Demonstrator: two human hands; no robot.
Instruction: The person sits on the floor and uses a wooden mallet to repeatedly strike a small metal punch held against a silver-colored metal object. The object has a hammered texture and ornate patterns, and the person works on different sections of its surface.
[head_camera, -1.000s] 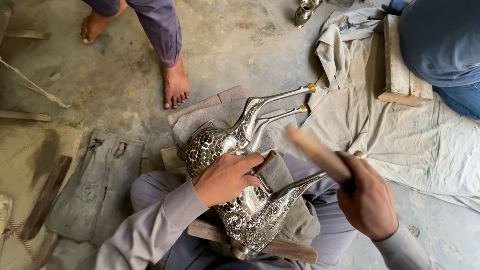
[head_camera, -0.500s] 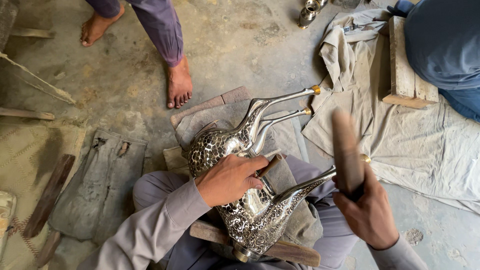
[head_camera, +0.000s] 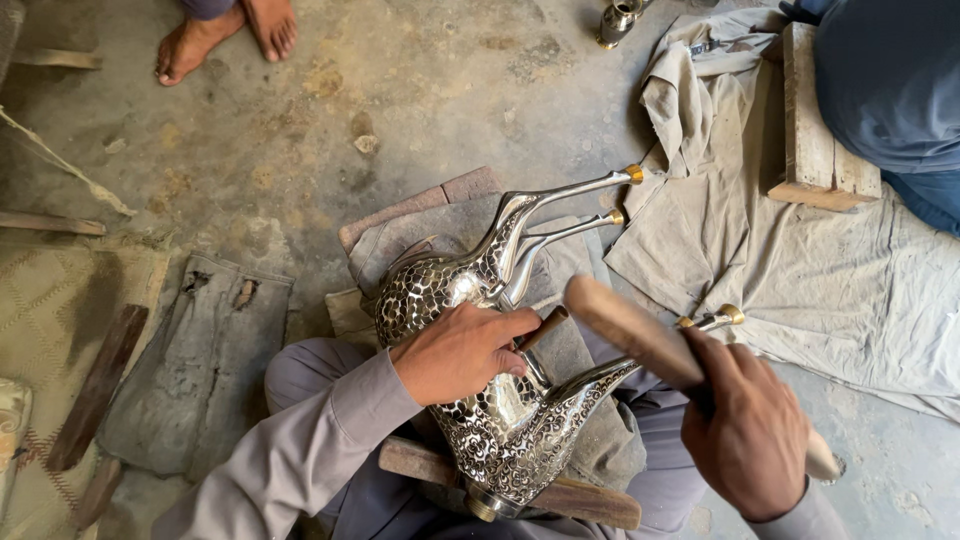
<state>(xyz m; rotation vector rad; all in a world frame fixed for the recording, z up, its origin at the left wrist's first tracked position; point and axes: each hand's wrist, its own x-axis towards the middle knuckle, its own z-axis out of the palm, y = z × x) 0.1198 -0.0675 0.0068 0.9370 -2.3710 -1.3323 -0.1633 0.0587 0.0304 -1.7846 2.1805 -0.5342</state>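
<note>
Bare concrete floor, stained. On it: rumpled grey cloth at right with wooden block on top; woven mat at left; dark plank; folded grey fabric.

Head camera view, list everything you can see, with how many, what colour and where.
Ornate metal ewers: at least two, silver with brass spout tips, on the lap.
Chisel: one, brown handle, in left hand.
Wooden mallet: one, tan, in right hand.
Wooden block: one, upper right.
Cloth: grey, right floor.
Small metal pot: one, top.
Another person's feet: two, top left.
Left hand: centre.
Right hand: lower right.
</note>
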